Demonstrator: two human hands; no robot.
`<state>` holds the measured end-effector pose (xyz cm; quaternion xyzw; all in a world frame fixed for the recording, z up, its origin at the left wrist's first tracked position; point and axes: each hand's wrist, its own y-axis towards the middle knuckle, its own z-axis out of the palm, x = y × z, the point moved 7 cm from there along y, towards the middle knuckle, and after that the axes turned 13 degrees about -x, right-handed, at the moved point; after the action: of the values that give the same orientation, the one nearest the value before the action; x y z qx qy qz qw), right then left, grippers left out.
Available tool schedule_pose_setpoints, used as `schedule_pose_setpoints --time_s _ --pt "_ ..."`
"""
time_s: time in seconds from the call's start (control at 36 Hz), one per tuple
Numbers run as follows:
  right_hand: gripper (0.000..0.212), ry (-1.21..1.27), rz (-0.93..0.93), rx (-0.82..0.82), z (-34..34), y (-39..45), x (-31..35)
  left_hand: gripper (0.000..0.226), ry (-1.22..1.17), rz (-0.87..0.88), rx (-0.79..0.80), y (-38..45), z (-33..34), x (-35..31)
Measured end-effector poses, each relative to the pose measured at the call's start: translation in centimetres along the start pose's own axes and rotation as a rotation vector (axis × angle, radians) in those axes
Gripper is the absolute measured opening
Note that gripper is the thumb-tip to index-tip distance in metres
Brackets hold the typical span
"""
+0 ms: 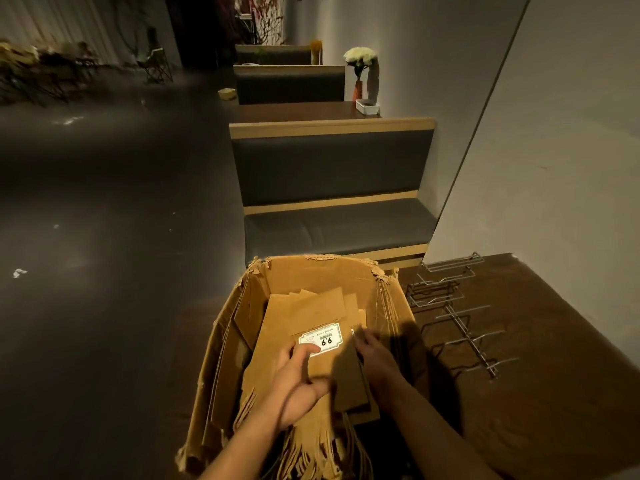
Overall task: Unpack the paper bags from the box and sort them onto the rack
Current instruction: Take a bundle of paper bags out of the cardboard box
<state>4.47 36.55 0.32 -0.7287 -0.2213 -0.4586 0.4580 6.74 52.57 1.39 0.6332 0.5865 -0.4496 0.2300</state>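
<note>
Box: an open cardboard box (304,344) with torn top edges stands on the dark wooden surface (540,393), in front of a padded bench seat (332,230).
Paper bags: flat brown paper bags (304,313) lie stacked inside the box; more stand on edge along its left and right walls.
Label: a white sticker (322,338) reading 9.9 upside down sits on the topmost bag.
Left hand: the left hand (298,386) rests on that bag, grip spread, thumb tip on the sticker's edge.
Right hand: the right hand (375,358) is in shadow at the bag's right edge; its grip seems to be pinching that edge, though the dark makes this uncertain.
Rack: a wire rack (450,306) lies flat on the surface just right of the box, holding no bags.
</note>
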Motion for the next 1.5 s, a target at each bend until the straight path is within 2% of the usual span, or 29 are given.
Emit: schedule_pose_setpoints --time_s 0.06,0.14,0.22,0.28,0.33,0.42,0.5,0.64,0.69,0.78,0.86,1.0,1.14,1.22,1.28,1.33,1.42,1.5 --pt "0.015 0.008 -0.010 0.026 0.1 0.0 -0.2 0.052 0.024 0.014 0.011 -0.2 0.3 0.1" --pt "0.030 0.024 -0.027 0.093 0.1 0.2 -0.2 0.044 0.038 0.109 0.025 -0.8 0.5 -0.5" --pt "0.031 0.019 -0.054 0.047 -1.0 0.7 0.3 0.040 -0.008 0.135 -0.079 -0.4 -0.7 0.3" --pt "0.032 0.092 -0.006 -0.008 -2.0 1.2 0.2 0.043 0.048 0.093 -0.186 0.5 -2.1 1.7" --pt "0.035 0.119 0.049 -0.069 -2.8 1.8 -0.6 0.050 0.196 -0.028 -0.223 1.4 -3.0 3.5" --pt "0.030 0.086 0.092 -0.136 -3.5 1.9 -1.3 0.071 0.383 -0.188 -0.132 2.2 -3.3 6.3" --pt "0.027 0.083 0.110 -0.168 -3.5 1.9 -1.4 0.082 0.553 -0.201 -0.063 2.1 -3.0 7.0" --pt "0.027 0.066 0.138 -0.088 -2.1 1.7 -1.8 0.109 0.605 -0.304 -0.027 2.0 -2.6 8.0" --pt "0.025 0.059 0.145 -0.069 -1.8 1.4 -1.9 0.112 0.579 -0.312 -0.025 2.2 -2.6 7.9" --pt "0.024 0.045 0.135 -0.067 -1.7 1.3 -2.3 0.103 0.620 -0.255 -0.094 2.3 -3.0 7.1" --pt "0.028 0.025 0.112 -0.067 -1.8 1.3 -2.5 0.094 0.712 -0.144 -0.237 2.4 -4.2 5.6" --pt "0.027 0.046 0.089 -0.072 -1.6 0.9 -2.0 0.070 0.535 -0.058 -0.387 2.6 -5.9 3.9" --pt "0.031 0.058 0.100 -0.072 -1.1 1.0 -2.0 0.062 0.549 -0.067 -0.287 2.8 -5.9 4.5" --pt "0.028 0.062 0.107 -0.059 -1.0 0.8 -1.9 0.046 0.554 -0.095 -0.197 2.6 -4.9 4.8" --pt "0.025 0.065 0.096 -0.047 -0.9 0.6 -1.7 0.041 0.514 -0.131 -0.200 2.4 -4.4 5.1" --pt "0.024 0.070 0.091 -0.045 -0.8 0.4 -1.6 0.049 0.460 -0.185 -0.222 2.4 -4.2 5.5" --pt "0.025 0.080 0.107 -0.049 -0.9 0.6 -1.8 0.068 0.462 -0.265 -0.171 2.5 -4.2 6.2" --pt "0.030 0.079 0.119 -0.053 -0.9 0.6 -2.1 0.066 0.492 -0.305 -0.145 2.8 -5.0 6.9"
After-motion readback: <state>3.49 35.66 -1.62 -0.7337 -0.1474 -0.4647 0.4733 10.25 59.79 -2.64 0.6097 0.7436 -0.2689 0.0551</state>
